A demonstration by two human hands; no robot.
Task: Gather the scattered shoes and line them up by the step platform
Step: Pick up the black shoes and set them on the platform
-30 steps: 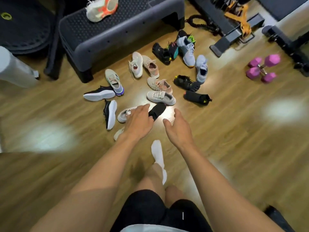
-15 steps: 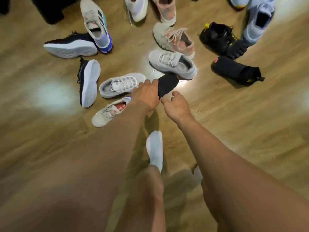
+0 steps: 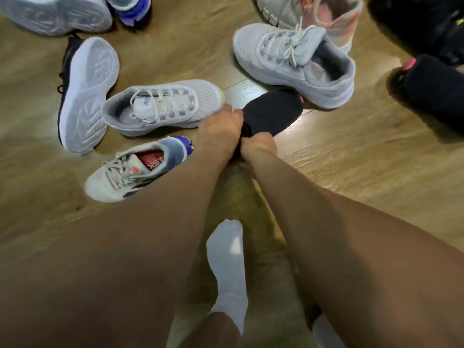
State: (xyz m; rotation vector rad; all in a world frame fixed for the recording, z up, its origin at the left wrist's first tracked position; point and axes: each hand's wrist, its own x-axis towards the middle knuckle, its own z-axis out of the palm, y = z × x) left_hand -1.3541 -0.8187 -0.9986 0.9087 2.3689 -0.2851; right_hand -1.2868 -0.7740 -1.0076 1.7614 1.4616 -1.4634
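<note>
"What are the hands doing?"

"Both hands are closed on the same soft black shoe (image 3: 272,110). The left hand (image 3: 219,133) grips its near end from the left. The right hand (image 3: 258,148) pinches it from the right. The two hands touch each other."

"Where is that shoe?"

"On the brown wooden floor (image 3: 351,159), in the middle of the pile. Its far end touches a light grey laced sneaker (image 3: 293,65) that stands upright just behind it."

"What else is close by?"

"Just left of the left hand is another light grey sneaker with white laces (image 3: 163,106). Nearer to the person lies a grey sneaker with a blue heel and a red insole (image 3: 140,168), tilted. Further left, a dark shoe with a white sole (image 3: 86,94) lies on its side and touches the grey one. At the floor's right edge is a black shoe with a pink spot (image 3: 431,94). It is blurry."

"And below the hands?"

"A foot in a white sock (image 3: 228,262) stands on the floor between the arms."
</note>
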